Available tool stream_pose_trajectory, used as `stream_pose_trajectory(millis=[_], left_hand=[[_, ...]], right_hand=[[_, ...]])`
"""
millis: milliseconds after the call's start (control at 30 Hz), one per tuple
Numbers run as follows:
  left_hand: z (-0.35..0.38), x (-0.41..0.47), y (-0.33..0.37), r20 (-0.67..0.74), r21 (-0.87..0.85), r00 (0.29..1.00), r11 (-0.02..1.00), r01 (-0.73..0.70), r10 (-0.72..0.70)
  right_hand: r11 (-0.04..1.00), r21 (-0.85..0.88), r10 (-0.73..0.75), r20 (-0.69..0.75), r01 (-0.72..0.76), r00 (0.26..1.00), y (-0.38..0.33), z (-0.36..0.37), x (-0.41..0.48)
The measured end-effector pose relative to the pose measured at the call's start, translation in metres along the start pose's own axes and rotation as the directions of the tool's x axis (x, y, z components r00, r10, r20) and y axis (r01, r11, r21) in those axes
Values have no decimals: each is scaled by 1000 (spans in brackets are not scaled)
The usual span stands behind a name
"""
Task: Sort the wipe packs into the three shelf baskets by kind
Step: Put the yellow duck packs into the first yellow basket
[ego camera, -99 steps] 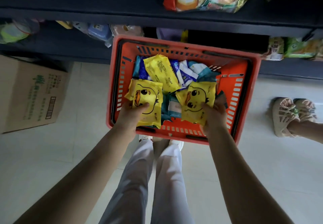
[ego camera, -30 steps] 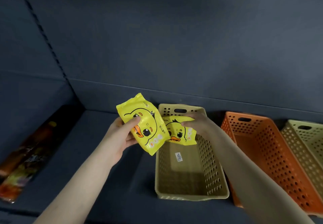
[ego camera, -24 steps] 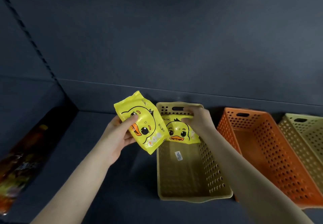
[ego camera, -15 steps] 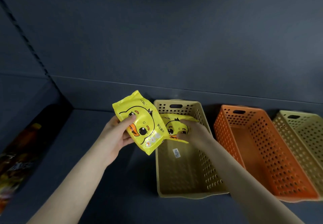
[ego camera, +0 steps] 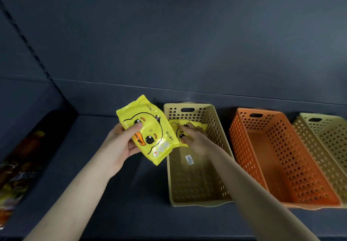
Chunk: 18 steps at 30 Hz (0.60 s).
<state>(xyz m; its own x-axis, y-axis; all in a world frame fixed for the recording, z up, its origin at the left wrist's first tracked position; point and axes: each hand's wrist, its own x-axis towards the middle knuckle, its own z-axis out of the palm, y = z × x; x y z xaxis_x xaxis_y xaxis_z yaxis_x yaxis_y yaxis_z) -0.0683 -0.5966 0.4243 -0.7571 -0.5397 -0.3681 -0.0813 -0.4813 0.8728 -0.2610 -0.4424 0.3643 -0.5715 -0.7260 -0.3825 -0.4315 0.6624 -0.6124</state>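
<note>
Head view. The left hand [ego camera: 122, 146] grips a yellow duck-print wipe pack [ego camera: 150, 128], thumb across its face and fingers curled behind. It holds the pack tilted above the dark shelf [ego camera: 93, 203], just left of the left tan basket [ego camera: 199, 202]. The right hand [ego camera: 194, 137] reaches into that basket and lies on a second yellow duck pack [ego camera: 200, 127] at the basket's far end. Its fingers stretch over the pack, but the hand is blurred, so whether it pinches the pack or only rests on it cannot be told. A small label [ego camera: 189, 160] lies on the basket floor. An orange basket [ego camera: 281, 156] stands just beside it, then another tan basket [ego camera: 326, 137]. Blurred snack bags [ego camera: 18, 165] lie at far left.
</note>
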Motion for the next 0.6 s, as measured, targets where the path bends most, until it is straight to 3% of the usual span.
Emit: stream_pose_trajectory(millis=[200,333,433,533,600], left_hand=[[-6,-2,-2,-5,-16,1000,1000,8,-9],[-8,-2,-4,-6,-38,1000,999,-1,1],[-10,-5,-6,-29,-64,999,998,-30,28],[-10,-8,-5,-59,-119,998,992,-41,35],[-6,-9,-2,-95,-194,995,981,-20,2]], right_hand=[[991,-135,41,110,-26,993,0,-3,11],[997,-72,20,23,-18,1000,3,2,13],[999,-50,25,79,-21,997,2,-1,11],[996,85,14,85,-21,996,-9,-15,-3],[978,210,-6,-11,8,1000,-18,-26,-16]])
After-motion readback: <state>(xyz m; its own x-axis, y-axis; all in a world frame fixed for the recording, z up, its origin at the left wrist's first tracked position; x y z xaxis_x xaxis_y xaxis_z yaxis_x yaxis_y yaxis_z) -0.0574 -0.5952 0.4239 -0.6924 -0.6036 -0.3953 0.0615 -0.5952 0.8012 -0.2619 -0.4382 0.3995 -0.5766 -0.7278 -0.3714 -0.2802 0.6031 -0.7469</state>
